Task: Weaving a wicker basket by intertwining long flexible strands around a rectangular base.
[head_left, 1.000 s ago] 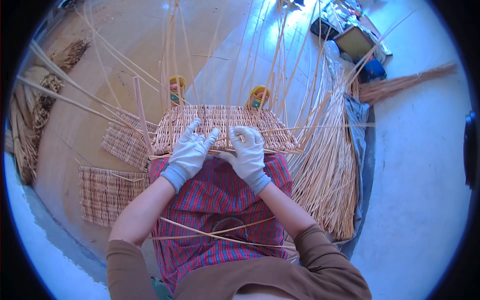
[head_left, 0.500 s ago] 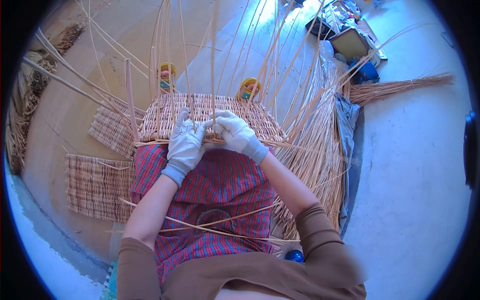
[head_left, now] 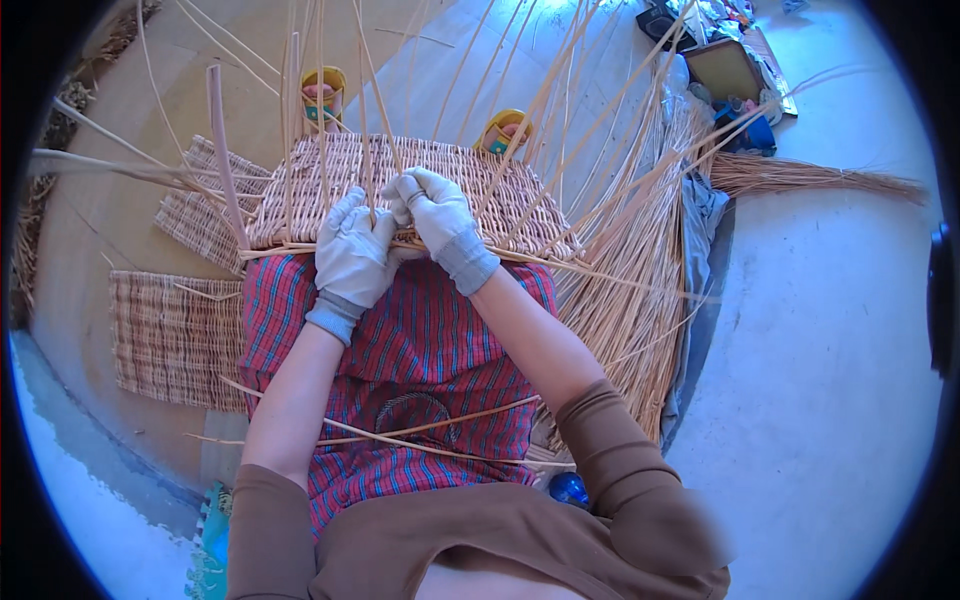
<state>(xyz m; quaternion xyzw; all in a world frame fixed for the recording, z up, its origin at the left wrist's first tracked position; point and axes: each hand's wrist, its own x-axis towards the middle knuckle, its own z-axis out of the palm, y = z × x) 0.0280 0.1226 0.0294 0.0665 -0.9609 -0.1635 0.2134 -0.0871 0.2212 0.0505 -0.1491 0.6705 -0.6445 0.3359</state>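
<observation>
A woven wicker panel (head_left: pixel 450 172) lies across my lap with its near edge toward me, long upright cane stakes (head_left: pixel 287 180) rising from it. My left hand (head_left: pixel 352 258), in a white glove, closes on the near edge, thumb and fingertips around the base of a stake. Just right of it, my gloved right hand (head_left: pixel 438 218) pinches a thin cane strand close to the weave; the exact grip is partly hidden by the fingers. Loose cane ends (head_left: pixel 620 278) run out sideways from the edge at the right.
Finished woven panels (head_left: pixel 175 335) lie on the floor at left. A big bundle of loose cane (head_left: pixel 630 340) spreads at right, a smaller bundle (head_left: pixel 810 175) beyond. Two canes cross the striped red cloth (head_left: pixel 440 350) on my lap. A blue ball-like object (head_left: pixel 568 489) sits by my right elbow.
The whole view has shifted, and the panel appears higher. Both hands have moved slightly left along the panel's near edge; my right hand's fingers have curled tighter at the stakes.
</observation>
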